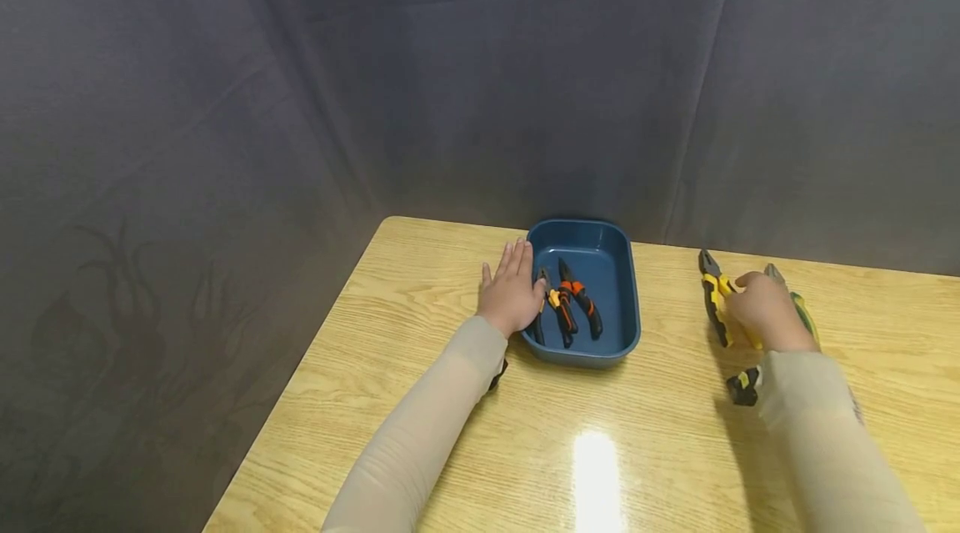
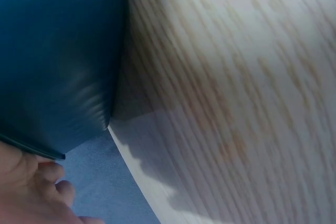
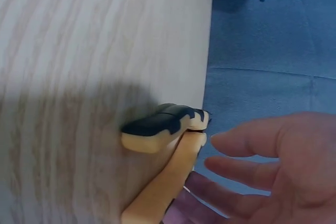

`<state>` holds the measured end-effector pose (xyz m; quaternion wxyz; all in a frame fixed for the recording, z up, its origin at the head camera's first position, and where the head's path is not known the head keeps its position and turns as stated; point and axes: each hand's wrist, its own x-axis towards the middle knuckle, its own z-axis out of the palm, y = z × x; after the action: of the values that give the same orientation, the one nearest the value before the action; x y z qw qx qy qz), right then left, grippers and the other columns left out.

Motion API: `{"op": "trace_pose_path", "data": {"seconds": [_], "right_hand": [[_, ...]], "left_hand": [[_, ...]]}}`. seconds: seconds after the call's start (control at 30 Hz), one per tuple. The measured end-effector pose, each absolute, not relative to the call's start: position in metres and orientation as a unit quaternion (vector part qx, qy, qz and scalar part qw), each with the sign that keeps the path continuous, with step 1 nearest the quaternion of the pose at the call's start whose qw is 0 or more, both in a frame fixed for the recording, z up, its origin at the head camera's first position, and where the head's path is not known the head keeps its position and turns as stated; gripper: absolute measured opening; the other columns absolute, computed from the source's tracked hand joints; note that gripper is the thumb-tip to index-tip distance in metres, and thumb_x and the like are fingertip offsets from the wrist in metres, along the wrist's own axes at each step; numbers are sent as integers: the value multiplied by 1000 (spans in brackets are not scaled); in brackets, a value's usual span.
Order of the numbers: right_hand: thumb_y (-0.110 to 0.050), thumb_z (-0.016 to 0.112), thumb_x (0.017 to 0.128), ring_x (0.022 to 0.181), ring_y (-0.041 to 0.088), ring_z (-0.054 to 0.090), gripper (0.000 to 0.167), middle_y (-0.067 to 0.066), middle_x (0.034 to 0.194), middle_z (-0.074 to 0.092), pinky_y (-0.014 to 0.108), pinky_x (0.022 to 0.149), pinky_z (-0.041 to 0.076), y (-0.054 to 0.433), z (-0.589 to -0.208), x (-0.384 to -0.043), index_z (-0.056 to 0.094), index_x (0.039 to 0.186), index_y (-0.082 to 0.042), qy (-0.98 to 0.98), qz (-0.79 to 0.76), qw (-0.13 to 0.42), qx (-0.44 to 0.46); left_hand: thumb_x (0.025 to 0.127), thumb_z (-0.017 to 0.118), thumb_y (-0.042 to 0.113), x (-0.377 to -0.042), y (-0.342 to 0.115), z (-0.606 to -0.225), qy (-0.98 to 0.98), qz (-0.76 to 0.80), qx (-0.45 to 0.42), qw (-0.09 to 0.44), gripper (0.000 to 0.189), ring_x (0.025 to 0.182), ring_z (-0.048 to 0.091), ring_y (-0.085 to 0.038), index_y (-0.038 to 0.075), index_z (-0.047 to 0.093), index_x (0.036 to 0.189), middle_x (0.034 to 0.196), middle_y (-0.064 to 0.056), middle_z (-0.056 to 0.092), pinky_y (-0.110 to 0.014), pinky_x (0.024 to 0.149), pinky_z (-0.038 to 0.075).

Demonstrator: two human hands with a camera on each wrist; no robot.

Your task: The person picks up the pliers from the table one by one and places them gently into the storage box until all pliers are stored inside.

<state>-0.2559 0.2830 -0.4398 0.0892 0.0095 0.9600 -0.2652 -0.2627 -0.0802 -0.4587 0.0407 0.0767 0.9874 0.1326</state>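
Left hand (image 1: 512, 291) straight-fingered at the tray (image 1: 634, 299), the right hand (image 1: 771, 314), fingers parted, should grasp the adjacent pliers (image 1: 712, 294) squarely.

The tray (image 1: 615, 299) is coloured dark blue. On the rightmost pliers inside (image 1: 588, 312), black handles are marked with orange. On the leftmost pliers outside (image 1: 715, 299), yellow and black are combined. The table (image 1: 667, 408) is patterned with yellowish wood grain; the sleeves (image 1: 420, 433) are coloured beige.
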Motion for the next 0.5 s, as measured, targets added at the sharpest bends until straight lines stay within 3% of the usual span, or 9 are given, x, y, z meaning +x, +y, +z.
{"op": "trace_pose_path", "data": {"seconds": [0.1,0.17,0.3,0.4,0.5], "right_hand": [[-7,45,90,117,61,48,56,48,131,46,65,97,43,281,-442,-257,41,130,32,962,-252,100,-1],[-6,43,90,100,54,56,52,46,121,54,59,87,47,280,-443,-258,45,128,30,963,-245,108,-5],[-3,40,88,79,40,54,44,35,99,59,47,71,45,280,-444,-261,49,120,26,963,-243,115,-2],[-3,41,89,79,38,54,42,34,98,60,48,72,46,282,-444,-263,50,118,26,964,-239,115,-7],[-4,43,92,88,42,57,45,42,111,58,55,81,48,283,-442,-265,48,123,27,965,-231,124,-15]], "left_hand": [[110,35,43,-261,-81,-459,987,131,73,47,68,156,-6,-17,16,6,165,171,-1,1,-56,123,5],[110,35,43,-261,-81,-459,987,133,71,51,68,156,-7,-17,16,5,165,171,-1,0,-56,123,4],[110,35,43,-263,-81,-459,987,134,73,45,68,156,-7,-16,16,6,165,171,-1,1,-56,123,4],[110,35,43,-264,-81,-458,988,130,74,45,68,156,-7,-16,16,6,165,171,-1,1,-56,123,5],[110,35,43,-264,-81,-458,988,126,72,47,68,156,-6,-17,15,5,165,171,-1,0,-56,123,5]]}}
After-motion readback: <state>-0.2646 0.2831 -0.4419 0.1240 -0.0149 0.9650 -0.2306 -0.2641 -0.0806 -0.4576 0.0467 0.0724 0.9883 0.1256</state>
